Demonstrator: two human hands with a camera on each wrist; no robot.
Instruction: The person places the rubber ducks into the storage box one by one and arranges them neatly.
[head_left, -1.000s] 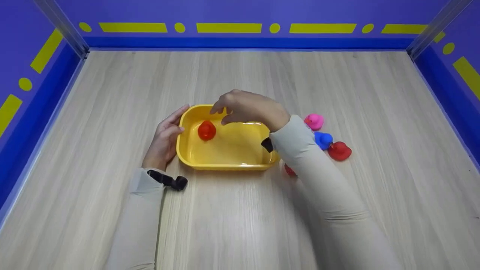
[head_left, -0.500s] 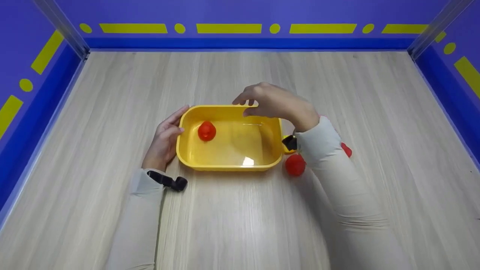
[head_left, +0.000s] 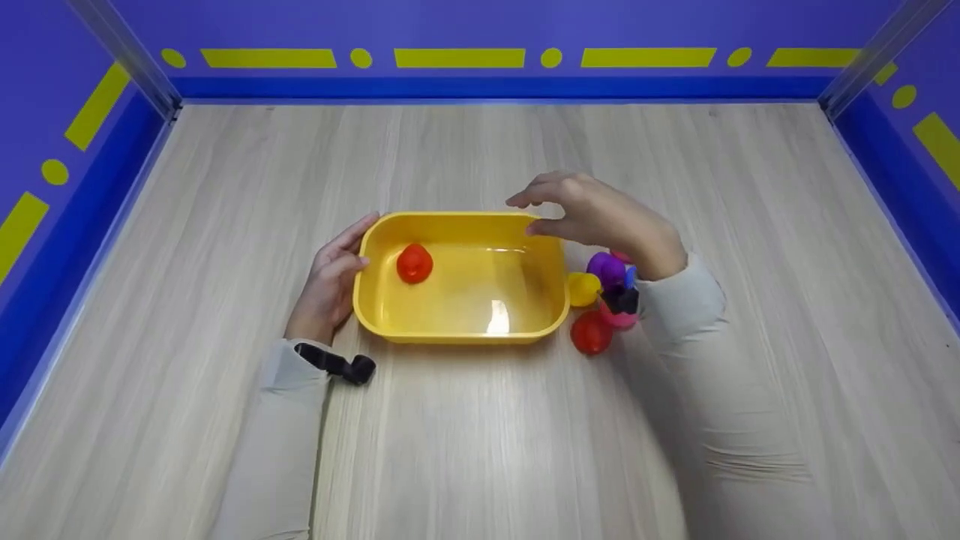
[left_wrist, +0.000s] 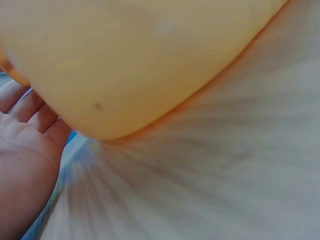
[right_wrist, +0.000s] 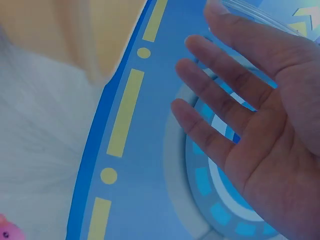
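The left hand point(head_left: 324, 283) holds the left end of a yellow tub point(head_left: 457, 339), its thumb at the rim and its fingers along the outside wall. In the left wrist view, part of that hand point(left_wrist: 27, 142) lies against the tub point(left_wrist: 125, 75). One red duck point(head_left: 414, 264) sits inside, near the left end. Above the tub's far right corner hovers the right hand point(head_left: 604, 219), fingers spread and holding nothing. The right wrist view also shows this hand point(right_wrist: 260, 120) with its palm bare.
Just right of the tub, toy ducks stand close together: yellow point(head_left: 583, 289), purple point(head_left: 606, 268), red point(head_left: 592, 333), with pink point(head_left: 619, 318) and blue ones partly hidden by the right wrist's black camera point(head_left: 622, 299). Blue walls with yellow marks enclose the wooden table point(head_left: 465, 435).
The right hand has moved right from over the tub to its far right corner, its fingers spreading wider. Ducks beside the tub that its arm covered now show. The left hand keeps its place.
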